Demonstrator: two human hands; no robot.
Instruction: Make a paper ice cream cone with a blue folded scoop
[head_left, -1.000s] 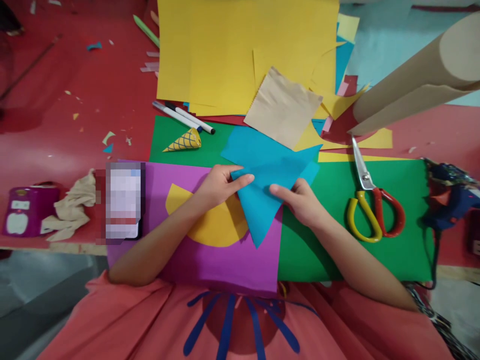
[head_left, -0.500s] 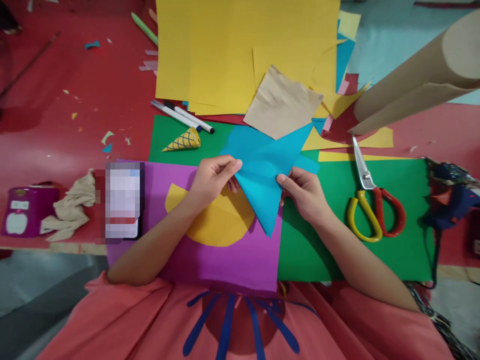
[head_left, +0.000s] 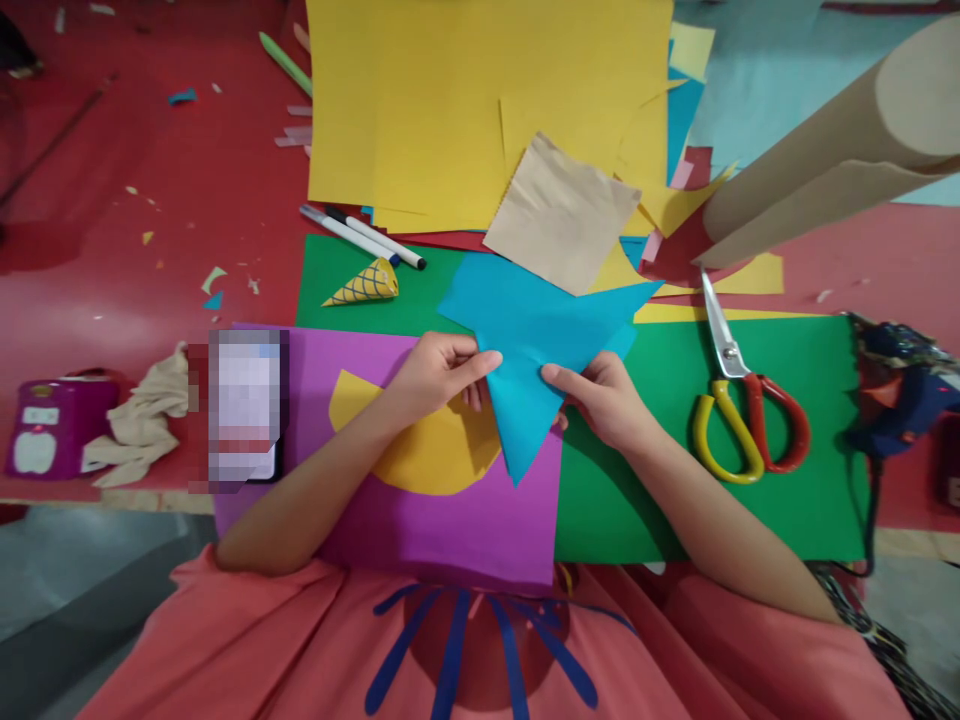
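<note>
A folded blue paper (head_left: 525,385) comes to a point at its lower end. My left hand (head_left: 448,380) pinches its left edge, thumb on top. On the opposite edge, my right hand (head_left: 600,390) grips the paper between thumb and curled fingers. Under my left hand lies a rounded yellow paper piece (head_left: 439,455) on a purple sheet (head_left: 465,540). More blue paper (head_left: 469,290) shows just beyond the folded one. A brown paper square (head_left: 562,210) touches the blue paper's far side.
Scissors (head_left: 729,370) with yellow and red handles lie right on a green sheet (head_left: 637,510). A small patterned cone (head_left: 367,282) and two pens (head_left: 375,238) are at the left. Yellow sheets (head_left: 435,110), a brown roll (head_left: 817,150), a phone (head_left: 247,400) and a glue gun (head_left: 900,410) surround them.
The folded blue paper has turned, its lower tip swinging left and its upper right corner moving right and down. Both my hands have shifted slightly down, still holding it. The brown square's lower corner has moved right.
</note>
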